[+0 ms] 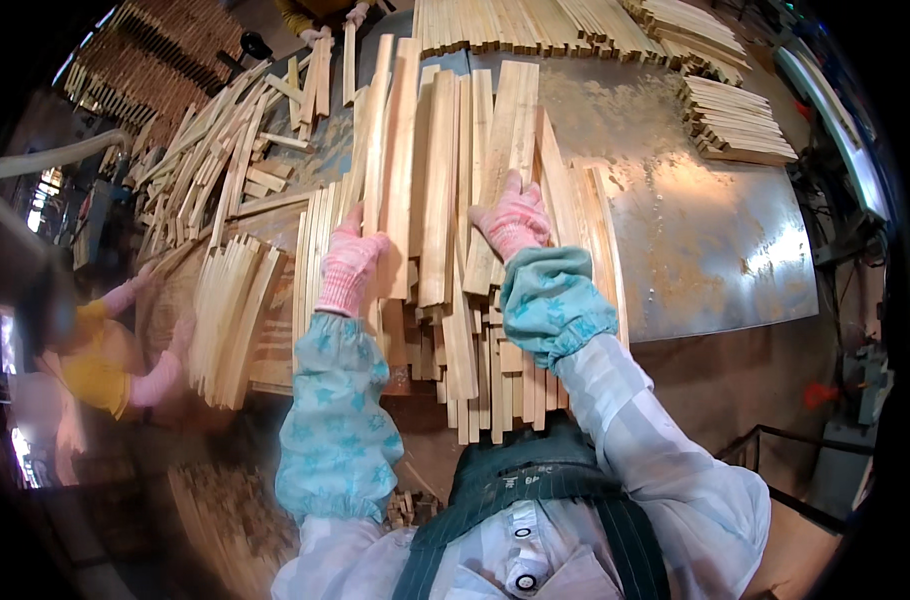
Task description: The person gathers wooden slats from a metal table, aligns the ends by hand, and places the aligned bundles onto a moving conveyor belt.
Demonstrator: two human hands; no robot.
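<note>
Both my hands wear pink knit gloves, with teal sleeve covers above them. My left hand (353, 262) is closed on the side of pale wooden strips (400, 160) that stand out lengthwise away from me; its fingers are partly hidden behind them. Over to the right, my right hand (516, 220) grips other wooden strips (508, 115), fingers bent over their faces. Between the hands lies a loose pile of wooden strips (437, 190), its near ends uneven and jutting over the table edge toward my apron.
The metal table (715, 240) carries sawdust. Stacked strips (535, 25) line its far side, with a smaller stack (737, 120) at right. Jumbled strips (205, 165) and a neat bundle (233, 315) lie left. A co-worker in yellow (100, 350) stands left; another person's gloved hands (320, 36) hold strips at the far side.
</note>
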